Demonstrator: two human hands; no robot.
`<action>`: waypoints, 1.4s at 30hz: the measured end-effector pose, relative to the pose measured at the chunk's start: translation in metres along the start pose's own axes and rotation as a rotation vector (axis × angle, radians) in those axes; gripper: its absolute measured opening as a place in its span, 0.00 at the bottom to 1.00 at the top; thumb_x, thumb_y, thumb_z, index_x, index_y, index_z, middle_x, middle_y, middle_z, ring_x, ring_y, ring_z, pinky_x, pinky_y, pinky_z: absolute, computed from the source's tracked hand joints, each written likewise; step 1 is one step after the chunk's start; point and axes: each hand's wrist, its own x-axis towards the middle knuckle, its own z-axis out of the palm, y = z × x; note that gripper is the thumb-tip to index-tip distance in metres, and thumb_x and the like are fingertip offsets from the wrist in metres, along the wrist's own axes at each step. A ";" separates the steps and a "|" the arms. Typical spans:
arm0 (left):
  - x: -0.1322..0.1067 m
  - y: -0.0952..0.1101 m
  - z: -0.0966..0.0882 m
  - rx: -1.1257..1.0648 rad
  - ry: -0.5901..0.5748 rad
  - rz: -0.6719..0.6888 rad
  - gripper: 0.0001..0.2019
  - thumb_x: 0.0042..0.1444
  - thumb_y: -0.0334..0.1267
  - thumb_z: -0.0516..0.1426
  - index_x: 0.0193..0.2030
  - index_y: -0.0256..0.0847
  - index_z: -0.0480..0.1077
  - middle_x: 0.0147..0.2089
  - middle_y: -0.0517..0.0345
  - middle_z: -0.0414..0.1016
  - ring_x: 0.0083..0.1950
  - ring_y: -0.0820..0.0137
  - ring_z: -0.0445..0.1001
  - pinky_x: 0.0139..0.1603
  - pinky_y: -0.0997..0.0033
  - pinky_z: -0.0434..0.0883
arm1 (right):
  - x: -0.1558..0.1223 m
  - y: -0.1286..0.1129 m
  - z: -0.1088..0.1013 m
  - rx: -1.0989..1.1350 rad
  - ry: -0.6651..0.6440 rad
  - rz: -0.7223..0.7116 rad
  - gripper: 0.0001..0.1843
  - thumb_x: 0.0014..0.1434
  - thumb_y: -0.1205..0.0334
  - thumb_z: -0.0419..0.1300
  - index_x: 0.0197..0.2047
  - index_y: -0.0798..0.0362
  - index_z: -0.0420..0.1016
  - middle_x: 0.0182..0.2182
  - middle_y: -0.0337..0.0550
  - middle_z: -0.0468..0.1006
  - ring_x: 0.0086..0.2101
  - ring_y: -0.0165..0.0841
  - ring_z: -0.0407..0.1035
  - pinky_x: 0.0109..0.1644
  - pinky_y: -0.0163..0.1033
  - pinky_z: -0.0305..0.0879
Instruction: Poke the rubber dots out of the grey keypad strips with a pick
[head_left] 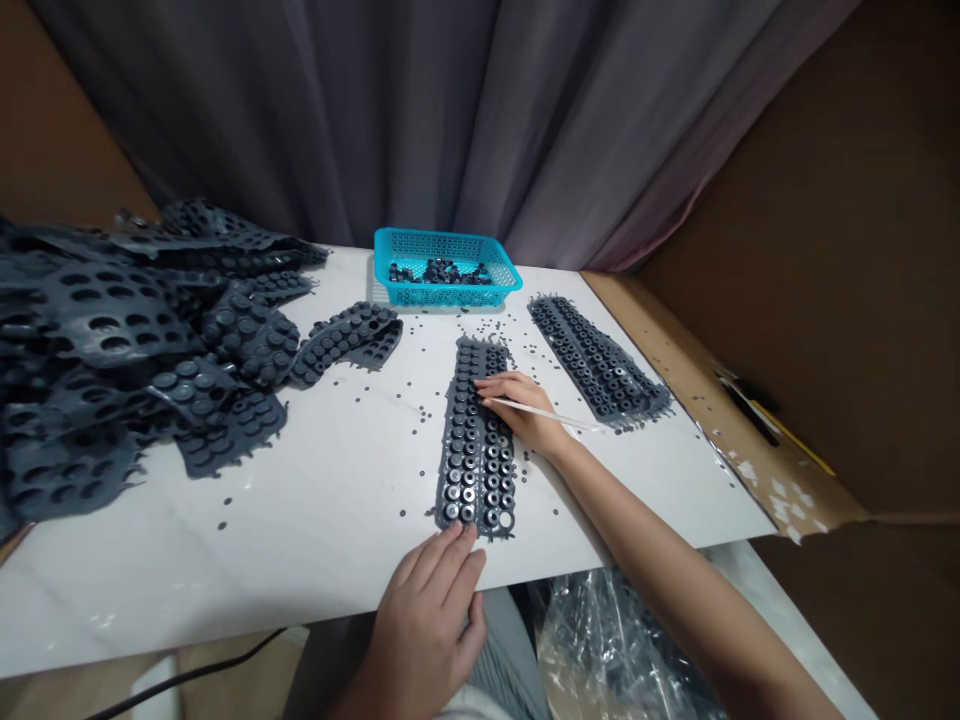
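A dark grey rubber sheet (pixel 459 440) with rows of round moulded caps lies lengthwise in front of me on the white table. Fingertips of my left hand (pixel 433 600) rest flat on its near edge, fingers stretched out together. My right hand (pixel 529 412) is over the sheet's upper right part, pinching a thin white stick (pixel 544 411) whose tip reaches the caps. What the tip does there is too small to tell. One round opening (pixel 505 520) shows white at the sheet's near right corner.
A blue basket (pixel 382 262) holding small dark pieces stands at the back. Another moulded sheet (pixel 600 360) lies to the right. Crumpled grey sheets (pixel 112 300) are heaped at left. Small dark discs are scattered about. A yellow-edged cutter (pixel 795 440) lies on the cardboard at right.
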 end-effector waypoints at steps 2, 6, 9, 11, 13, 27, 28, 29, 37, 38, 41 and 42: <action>0.001 0.000 0.000 0.002 -0.002 0.005 0.13 0.57 0.28 0.50 0.43 0.37 0.73 0.49 0.53 0.78 0.51 0.64 0.75 0.49 0.65 0.69 | 0.000 0.000 -0.001 0.043 0.034 0.017 0.05 0.62 0.59 0.59 0.39 0.48 0.76 0.43 0.45 0.82 0.44 0.37 0.73 0.48 0.47 0.71; 0.003 0.001 -0.002 0.001 -0.005 0.007 0.13 0.57 0.27 0.50 0.43 0.37 0.72 0.49 0.52 0.78 0.51 0.64 0.75 0.49 0.65 0.70 | 0.000 -0.001 0.000 0.060 0.049 0.033 0.06 0.61 0.58 0.60 0.38 0.48 0.77 0.42 0.46 0.82 0.43 0.38 0.74 0.48 0.48 0.71; 0.002 0.001 -0.002 0.000 0.001 0.001 0.12 0.57 0.28 0.50 0.43 0.37 0.72 0.49 0.53 0.78 0.50 0.64 0.75 0.49 0.65 0.69 | 0.002 -0.002 0.000 0.047 0.040 0.041 0.07 0.61 0.57 0.60 0.38 0.48 0.77 0.41 0.46 0.82 0.43 0.38 0.74 0.48 0.48 0.71; 0.002 0.001 -0.001 -0.004 0.003 0.000 0.12 0.57 0.28 0.50 0.43 0.37 0.73 0.49 0.54 0.78 0.50 0.64 0.75 0.49 0.65 0.69 | 0.002 -0.002 0.000 0.042 0.040 0.050 0.07 0.61 0.56 0.59 0.37 0.49 0.78 0.41 0.46 0.82 0.43 0.38 0.74 0.47 0.48 0.71; 0.002 0.001 -0.001 -0.008 -0.001 -0.001 0.12 0.57 0.28 0.50 0.43 0.37 0.73 0.49 0.54 0.78 0.50 0.64 0.75 0.49 0.65 0.69 | 0.003 -0.003 0.000 0.041 0.042 0.056 0.08 0.61 0.56 0.59 0.37 0.49 0.78 0.41 0.46 0.82 0.42 0.38 0.74 0.47 0.48 0.71; -0.002 -0.001 0.001 -0.012 -0.013 -0.002 0.12 0.57 0.27 0.50 0.44 0.37 0.72 0.50 0.53 0.78 0.51 0.63 0.74 0.50 0.64 0.69 | 0.006 0.011 -0.004 -0.256 0.014 -0.027 0.12 0.66 0.63 0.50 0.40 0.51 0.75 0.43 0.48 0.81 0.43 0.40 0.73 0.47 0.49 0.66; -0.001 0.000 0.001 -0.010 -0.010 0.000 0.12 0.57 0.27 0.50 0.44 0.37 0.72 0.50 0.53 0.78 0.51 0.63 0.74 0.50 0.64 0.69 | 0.007 0.012 -0.005 -0.260 0.061 0.001 0.12 0.66 0.62 0.49 0.40 0.51 0.75 0.43 0.49 0.81 0.43 0.41 0.73 0.47 0.49 0.67; -0.001 0.000 0.000 -0.008 -0.007 0.002 0.12 0.57 0.27 0.50 0.44 0.37 0.72 0.50 0.53 0.78 0.51 0.64 0.75 0.50 0.64 0.69 | 0.008 0.013 -0.006 -0.257 0.109 0.037 0.12 0.66 0.61 0.50 0.40 0.51 0.75 0.42 0.50 0.81 0.42 0.42 0.73 0.46 0.50 0.67; 0.000 -0.001 0.001 0.000 0.001 -0.004 0.12 0.57 0.28 0.50 0.44 0.38 0.73 0.50 0.55 0.78 0.51 0.64 0.74 0.50 0.65 0.69 | 0.007 0.005 -0.003 0.084 0.114 0.131 0.08 0.62 0.55 0.58 0.39 0.49 0.76 0.44 0.47 0.80 0.46 0.40 0.73 0.51 0.50 0.67; -0.001 -0.001 0.002 -0.002 0.000 -0.001 0.12 0.57 0.28 0.50 0.44 0.38 0.73 0.50 0.55 0.78 0.51 0.64 0.74 0.50 0.65 0.68 | 0.007 0.004 -0.003 0.087 0.096 0.128 0.08 0.62 0.55 0.59 0.38 0.49 0.76 0.44 0.48 0.81 0.46 0.40 0.73 0.51 0.50 0.67; -0.002 -0.001 0.003 -0.009 0.003 0.002 0.12 0.57 0.28 0.50 0.43 0.37 0.73 0.50 0.54 0.78 0.51 0.63 0.74 0.50 0.65 0.68 | 0.009 0.004 -0.001 0.092 0.066 0.122 0.09 0.62 0.55 0.59 0.38 0.49 0.77 0.42 0.47 0.81 0.45 0.39 0.73 0.50 0.50 0.68; -0.002 -0.001 0.003 -0.009 0.002 -0.001 0.12 0.57 0.28 0.50 0.43 0.38 0.73 0.49 0.54 0.78 0.51 0.64 0.74 0.50 0.65 0.68 | 0.009 0.005 -0.001 0.094 0.062 0.119 0.09 0.62 0.55 0.59 0.38 0.49 0.77 0.42 0.47 0.81 0.45 0.39 0.73 0.50 0.50 0.68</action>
